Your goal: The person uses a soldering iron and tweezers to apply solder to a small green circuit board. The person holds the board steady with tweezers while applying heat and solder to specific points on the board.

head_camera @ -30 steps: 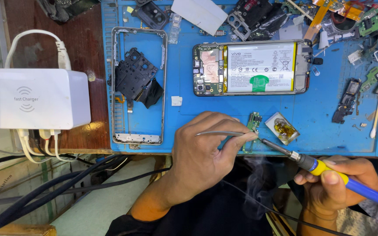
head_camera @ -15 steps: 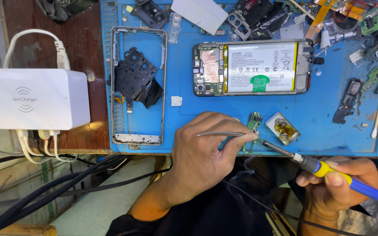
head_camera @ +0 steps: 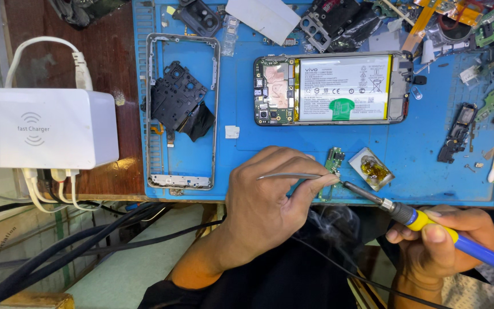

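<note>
Roughly: two hands worked at the near edge of one blue mat [head_camera: 247, 143]. Left hand [head_camera: 264, 197] pinched slim metal tweezers [head_camera: 290, 176] over one small green circuit board [head_camera: 331, 166]. Right hand [head_camera: 447, 243] gripped one blue-and-yellow soldering iron [head_camera: 430, 223], tip touching the board. One opened phone [head_camera: 333, 88] lay beyond.

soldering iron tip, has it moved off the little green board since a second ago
No. The soldering iron tip sits at the same edge of the small green board, beside the flux tin, as before; the right hand barely shifted.
</note>
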